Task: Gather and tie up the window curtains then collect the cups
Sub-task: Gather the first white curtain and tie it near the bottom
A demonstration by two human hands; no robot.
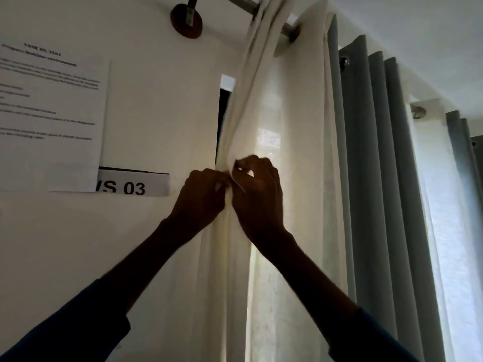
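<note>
Cream curtain (264, 105) hanging from the rod (285, 24), left hand (202, 194) and right hand (257, 194) pinching its gathered edge, grey curtain (379, 165) just beside.

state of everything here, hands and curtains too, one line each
cream curtain, hanging from the rod, bunched at mid height, no tie visible
grey curtain, hanging loose in folds, not gathered
left hand, pinches the cream curtain
right hand, pinches the cream curtain
sheet, flat on the wall
label, on the wall, left end under the sheet
</note>
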